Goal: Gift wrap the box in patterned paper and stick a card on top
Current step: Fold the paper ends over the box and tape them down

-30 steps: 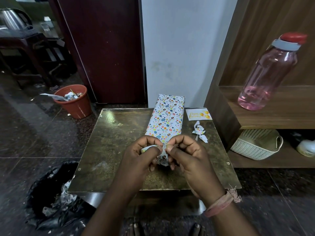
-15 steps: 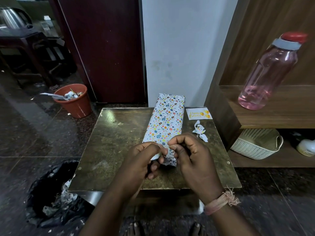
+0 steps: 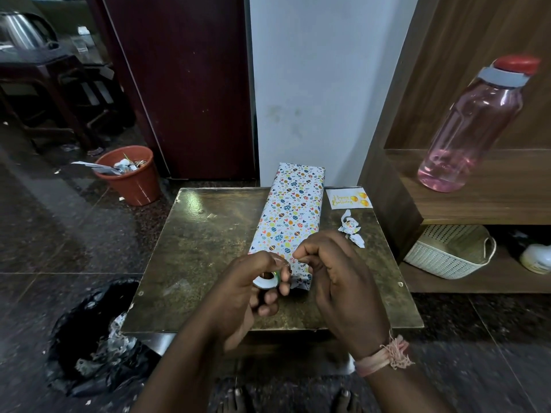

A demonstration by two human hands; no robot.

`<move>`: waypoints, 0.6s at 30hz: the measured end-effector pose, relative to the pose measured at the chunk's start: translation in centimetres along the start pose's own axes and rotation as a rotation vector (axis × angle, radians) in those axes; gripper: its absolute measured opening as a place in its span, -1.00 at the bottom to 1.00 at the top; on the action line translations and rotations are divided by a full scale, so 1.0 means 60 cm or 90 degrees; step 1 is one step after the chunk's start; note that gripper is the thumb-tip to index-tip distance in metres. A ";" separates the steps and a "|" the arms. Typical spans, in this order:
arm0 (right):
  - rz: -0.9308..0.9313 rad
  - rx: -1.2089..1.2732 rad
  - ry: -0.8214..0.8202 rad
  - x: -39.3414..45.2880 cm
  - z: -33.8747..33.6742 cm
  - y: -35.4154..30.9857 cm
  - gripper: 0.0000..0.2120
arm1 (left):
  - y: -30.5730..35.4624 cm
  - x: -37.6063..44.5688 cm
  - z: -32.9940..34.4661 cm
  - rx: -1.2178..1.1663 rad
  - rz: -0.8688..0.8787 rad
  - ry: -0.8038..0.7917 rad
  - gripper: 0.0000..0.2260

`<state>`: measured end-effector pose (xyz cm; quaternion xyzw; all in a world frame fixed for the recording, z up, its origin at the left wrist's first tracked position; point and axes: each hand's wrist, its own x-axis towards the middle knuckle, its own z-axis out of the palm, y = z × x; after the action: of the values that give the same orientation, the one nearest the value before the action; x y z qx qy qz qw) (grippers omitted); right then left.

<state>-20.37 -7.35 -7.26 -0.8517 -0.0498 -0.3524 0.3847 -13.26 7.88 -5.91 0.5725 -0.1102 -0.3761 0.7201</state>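
Two hands work together over the near end of the wrapped box point(image 3: 290, 216), which lies lengthwise on the small table point(image 3: 205, 251) with its far end past the table's back edge. The step in hand looks like drawing tape to seal the near end flap. The left hand point(image 3: 253, 290) curls round a small tape roll point(image 3: 266, 280); the right hand point(image 3: 334, 272) pinches thumb and fingertip just beside it, seemingly on the tape's free end, though the strip is too thin to confirm. Next, a length must be pulled and torn off. The card point(image 3: 348, 198) waits beside the box, still unstuck.
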 end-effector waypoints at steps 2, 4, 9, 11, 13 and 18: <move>0.005 0.007 -0.001 0.001 0.000 -0.001 -0.52 | 0.002 -0.001 0.001 -0.006 0.003 0.003 -0.84; 0.026 0.021 -0.006 0.003 -0.002 0.002 -0.60 | 0.004 0.000 0.002 -0.009 0.014 0.020 -0.83; 0.139 0.121 0.011 0.003 -0.001 0.013 -0.85 | 0.002 0.007 0.016 -0.049 0.087 0.081 -0.67; 0.216 0.197 0.025 0.002 0.001 0.012 -0.91 | 0.000 0.010 0.016 -0.052 0.093 0.105 -0.64; 0.273 0.252 0.032 0.003 0.001 0.009 -0.94 | 0.000 0.010 0.013 -0.045 0.081 0.101 -0.66; 0.345 0.311 0.037 0.005 0.000 0.007 -0.96 | -0.001 0.009 0.006 -0.056 0.056 0.067 -0.68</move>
<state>-20.02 -7.68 -7.32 -0.7066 0.1062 -0.2398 0.6573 -13.13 7.28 -5.98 0.5538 -0.0806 -0.3182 0.7652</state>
